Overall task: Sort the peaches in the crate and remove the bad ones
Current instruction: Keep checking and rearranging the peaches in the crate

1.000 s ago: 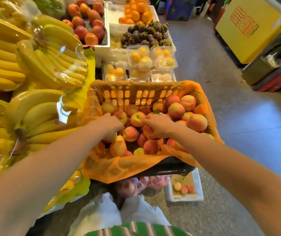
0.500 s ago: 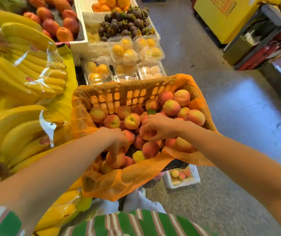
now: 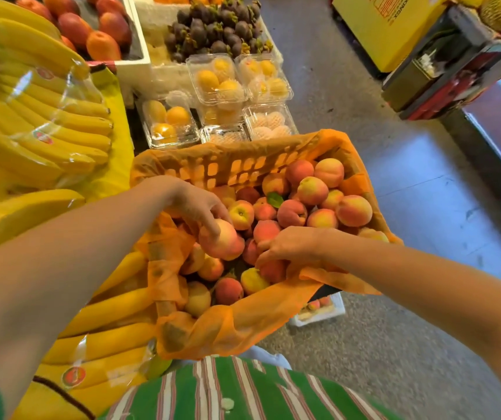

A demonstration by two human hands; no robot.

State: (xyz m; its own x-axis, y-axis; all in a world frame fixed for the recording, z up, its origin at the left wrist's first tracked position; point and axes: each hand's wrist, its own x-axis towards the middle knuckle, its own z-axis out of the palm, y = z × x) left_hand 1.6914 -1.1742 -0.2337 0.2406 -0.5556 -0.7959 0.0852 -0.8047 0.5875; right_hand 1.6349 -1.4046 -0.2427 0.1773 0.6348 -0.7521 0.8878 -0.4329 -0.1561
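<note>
Left hand point(image 3: 200, 207) is pinching a round pink-yellow peach point(image 3: 222, 241) w/ curled fingertips over the near-left of the orange-lined plastic lattice crate point(image 3: 243, 168), right hand point(image 3: 288, 245) is burrowing curled fingers into the peach heap point(image 3: 313, 189) (grip: can't tell), risking fruit rolling off the near-right edge; bagged yellow bananas point(image 3: 70, 128) are crowding the left edge, w/ open grey floor point(image 3: 425, 177) lying right.

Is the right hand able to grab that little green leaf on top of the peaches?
Probably yes. The leaf lies uncovered on top of the peaches, just past the right hand, with nothing between them. The hand would first have to let go of the peach its fingers curl over.
</note>
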